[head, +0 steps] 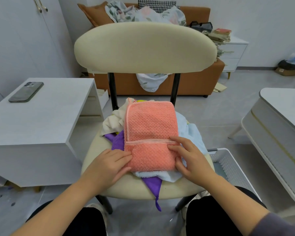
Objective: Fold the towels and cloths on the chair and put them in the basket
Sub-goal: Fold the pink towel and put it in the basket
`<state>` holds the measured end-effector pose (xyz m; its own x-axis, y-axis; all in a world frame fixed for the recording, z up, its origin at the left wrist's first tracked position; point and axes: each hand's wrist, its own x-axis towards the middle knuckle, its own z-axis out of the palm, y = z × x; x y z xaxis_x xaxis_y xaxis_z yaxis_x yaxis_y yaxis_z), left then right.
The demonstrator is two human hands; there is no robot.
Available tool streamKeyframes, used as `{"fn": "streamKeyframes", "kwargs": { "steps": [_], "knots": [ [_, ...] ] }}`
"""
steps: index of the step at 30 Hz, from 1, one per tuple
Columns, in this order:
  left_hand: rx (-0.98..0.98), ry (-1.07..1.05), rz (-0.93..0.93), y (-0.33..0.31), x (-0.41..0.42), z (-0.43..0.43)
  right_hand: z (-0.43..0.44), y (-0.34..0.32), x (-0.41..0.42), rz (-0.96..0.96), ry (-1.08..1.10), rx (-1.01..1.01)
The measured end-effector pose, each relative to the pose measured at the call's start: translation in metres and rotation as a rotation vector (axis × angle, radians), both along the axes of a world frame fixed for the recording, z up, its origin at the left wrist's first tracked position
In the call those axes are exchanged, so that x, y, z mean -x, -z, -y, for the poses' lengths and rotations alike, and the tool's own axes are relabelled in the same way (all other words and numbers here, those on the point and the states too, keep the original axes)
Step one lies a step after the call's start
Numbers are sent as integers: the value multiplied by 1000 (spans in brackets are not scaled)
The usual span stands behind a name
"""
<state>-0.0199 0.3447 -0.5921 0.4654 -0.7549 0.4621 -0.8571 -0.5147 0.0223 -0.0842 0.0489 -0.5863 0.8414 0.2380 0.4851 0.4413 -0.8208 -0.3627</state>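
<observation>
A salmon-pink towel [151,126], partly folded, lies on top of a heap of cloths on the cream chair seat [126,189]. My left hand [107,166] rests at the towel's near left corner, its fingers against the folded edge. At the near right corner my right hand [189,157] lies with the fingers flat on the hem and the thumb at the side of the fold. Under the towel lie a purple cloth [152,183], a light blue cloth [192,133] and a cream cloth [112,122]. The white perforated basket [228,165] stands on the floor to the right of the chair.
A white desk [41,120] with a phone [26,91] on it stands to the left. A white table [283,116] is at the right. Behind the chair's cream backrest [143,46] is a brown sofa [194,82] piled with fabric. My knees are below the seat.
</observation>
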Motion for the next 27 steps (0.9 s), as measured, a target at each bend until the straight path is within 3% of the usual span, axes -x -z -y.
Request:
{"fn": "streamKeyframes", "kwargs": {
  "steps": [6,17,27],
  "knots": [
    [-68,87,59,3,10,-14,3,2,1,5,-13,17],
    [383,-291,-420,2,11,21,1,2,2,6,-13,-3],
    [246,-227,-174,1,12,17,3,3,2,-9,-10,2]
  ]
}}
